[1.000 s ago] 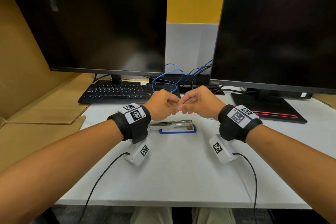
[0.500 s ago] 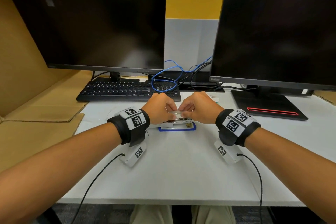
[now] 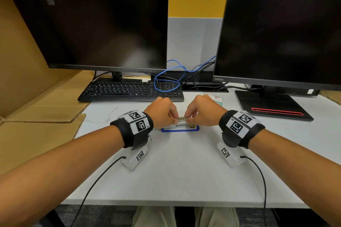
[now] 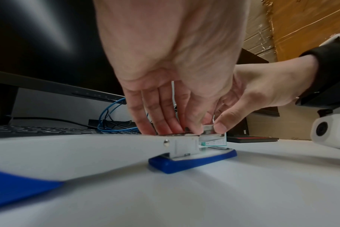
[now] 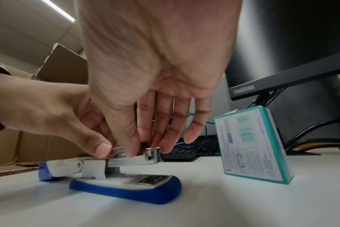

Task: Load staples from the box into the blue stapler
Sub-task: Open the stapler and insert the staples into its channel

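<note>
The blue stapler (image 3: pixel 180 128) lies on the white desk with its top cover (image 5: pixel 58 167) swung back to the left and its metal magazine (image 5: pixel 130 159) exposed above the blue base (image 5: pixel 126 190). Both hands meet over the magazine. My left hand (image 3: pixel 174 119) pinches the left end of a silver staple strip (image 5: pixel 117 149), thumb in front. My right hand (image 3: pixel 187 117) pinches its right end, its other fingers (image 5: pixel 177 135) hanging behind the magazine's tip. The strip sits on top of the magazine (image 4: pixel 211 136). The teal-and-white staple box (image 5: pixel 250 145) stands upright just right of the stapler.
A black keyboard (image 3: pixel 131 89) and tangled blue cable (image 3: pixel 166 79) lie behind the hands. Two dark monitors (image 3: pixel 92 24) stand at the back, the right one's base (image 3: pixel 273 107) close by. Cardboard (image 3: pixel 27 97) borders the desk's left side.
Both hands have come down from above the stapler, carrying the staple strip onto the open magazine. The stapler has stayed in place.
</note>
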